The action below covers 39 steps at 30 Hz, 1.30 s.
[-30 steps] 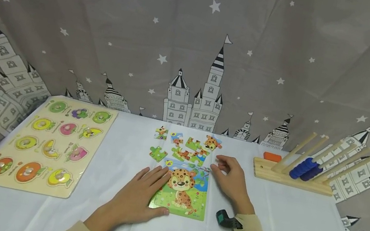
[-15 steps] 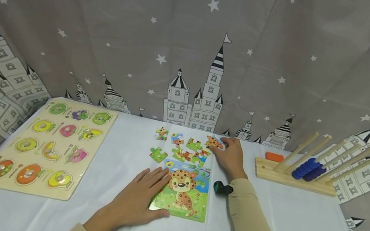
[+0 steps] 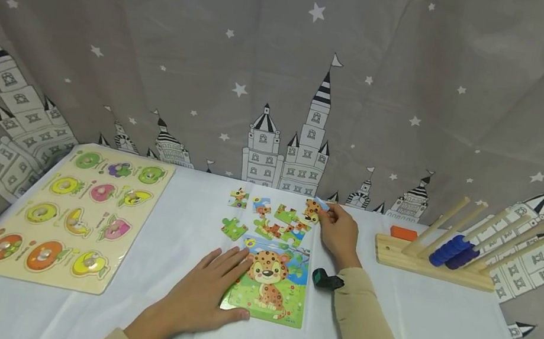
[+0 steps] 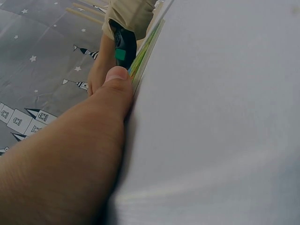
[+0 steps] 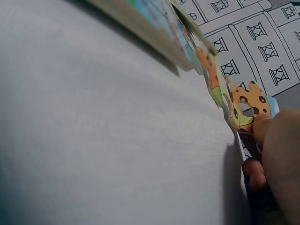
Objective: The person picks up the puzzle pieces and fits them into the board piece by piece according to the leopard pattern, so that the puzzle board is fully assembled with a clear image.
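Note:
My right hand (image 3: 341,235) pinches a jigsaw piece (image 3: 312,210) printed with a spotted leopard face, at the back right of a loose group. In the right wrist view the same piece (image 5: 258,104) stands tilted, with the thumb against it. My left hand (image 3: 204,284) lies flat, its fingers over the left edge of the leopard picture board (image 3: 275,311). Just behind that board are several loose jigsaw pieces, among them a green piece (image 3: 233,228) and a piece with blue sky (image 3: 261,206); some overlap.
On the left lies a wooden fruit puzzle board (image 3: 97,212) with knobbed pieces. At the right stands a wooden peg rack (image 3: 433,270) with blue and purple rings, and an orange block (image 3: 403,233) behind it. A grey castle-print curtain (image 3: 192,30) hangs behind the white table.
My right hand has moved from beside the picture board to the back and taken hold of the leopard-face piece, which has turned and tilted. My left hand has stayed in place.

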Tool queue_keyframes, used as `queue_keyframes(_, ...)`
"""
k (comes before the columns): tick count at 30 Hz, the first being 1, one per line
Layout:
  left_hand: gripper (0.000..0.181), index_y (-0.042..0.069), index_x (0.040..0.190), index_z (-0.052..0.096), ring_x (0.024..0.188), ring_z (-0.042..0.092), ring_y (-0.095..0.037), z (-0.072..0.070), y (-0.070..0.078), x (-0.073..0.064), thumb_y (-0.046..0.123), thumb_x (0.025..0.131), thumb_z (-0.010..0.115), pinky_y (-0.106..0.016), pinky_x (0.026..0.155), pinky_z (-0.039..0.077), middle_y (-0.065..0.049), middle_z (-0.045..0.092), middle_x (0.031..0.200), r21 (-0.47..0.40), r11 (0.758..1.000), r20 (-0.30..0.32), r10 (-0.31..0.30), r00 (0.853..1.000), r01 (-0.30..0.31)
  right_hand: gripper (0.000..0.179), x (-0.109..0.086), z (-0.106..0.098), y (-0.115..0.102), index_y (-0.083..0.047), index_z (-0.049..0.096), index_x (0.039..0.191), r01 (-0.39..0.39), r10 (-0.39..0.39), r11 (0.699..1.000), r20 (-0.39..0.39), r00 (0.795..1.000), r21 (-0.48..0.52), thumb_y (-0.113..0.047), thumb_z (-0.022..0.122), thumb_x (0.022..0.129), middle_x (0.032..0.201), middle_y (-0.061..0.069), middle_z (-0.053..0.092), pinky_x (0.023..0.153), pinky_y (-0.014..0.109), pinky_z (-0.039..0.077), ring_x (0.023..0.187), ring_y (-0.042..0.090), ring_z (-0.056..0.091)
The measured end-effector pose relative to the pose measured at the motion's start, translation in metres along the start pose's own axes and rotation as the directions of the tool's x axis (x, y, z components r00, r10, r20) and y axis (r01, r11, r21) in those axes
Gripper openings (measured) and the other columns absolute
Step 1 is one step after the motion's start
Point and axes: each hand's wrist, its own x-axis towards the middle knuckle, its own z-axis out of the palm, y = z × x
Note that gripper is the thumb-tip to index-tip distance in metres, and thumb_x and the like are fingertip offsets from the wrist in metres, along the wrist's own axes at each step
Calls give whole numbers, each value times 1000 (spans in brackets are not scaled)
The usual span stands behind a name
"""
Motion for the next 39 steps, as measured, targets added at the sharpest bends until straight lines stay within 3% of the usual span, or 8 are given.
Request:
queue_keyframes(5,99,16,161,32,156,29,-28,-1,0,0,79,88,51,-53,128,23,-5,30,169,7,1000,-11,11,1000,-11,38,-1,1,2,-4,63,132,-34,35,999,-36,999,15,-30,56,105,96,11,67,74,35,43,81,23,55)
queue_keyframes(12,98,16,162,32,157,27,-28,-1,2,-1,79,89,51,-53,128,23,-5,29,169,3,1000,-3,8,1000,-8,41,-7,-3,3,-10,61,138,-22,23,998,-10,1000,65,-34,54,106,99,9,67,73,31,39,81,20,52)
queue_keyframes(18,98,16,161,32,157,28,-29,-3,3,-1,79,89,51,-54,127,23,-6,30,169,-2,1000,-1,8,1000,-8,36,-37,-9,5,-16,62,139,62,-74,974,48,996,219,-28,58,105,97,9,68,72,26,41,79,15,52)
queue_keyframes(23,97,17,161,32,156,27,-30,-2,3,0,77,89,54,-54,127,23,-6,30,169,-1,1000,-13,11,1000,-11,33,-67,-8,5,-17,65,134,139,-182,941,115,977,309,-26,65,101,94,7,72,78,26,48,81,12,58)
queue_keyframes(27,95,18,162,32,156,28,-30,1,2,3,77,90,51,-54,127,24,-7,32,168,13,1000,-19,25,1000,-25,29,-83,-2,-1,-20,72,125,200,-247,944,161,956,264,-29,71,97,90,-2,73,86,31,50,89,11,61)
queue_keyframes(33,91,17,160,35,151,37,-28,2,3,12,74,91,53,-55,125,28,-8,41,160,48,998,-64,49,997,-46,27,-92,2,-7,-24,78,117,275,-297,952,192,935,134,-30,78,91,100,-6,73,80,30,46,90,10,54)
queue_keyframes(39,85,23,162,31,151,35,-34,3,4,15,73,95,46,-62,122,27,-3,28,170,78,995,-28,60,998,-57,27,-93,6,-11,-23,79,115,393,-381,920,220,898,-11,-35,78,90,105,-6,73,84,33,49,94,9,51)
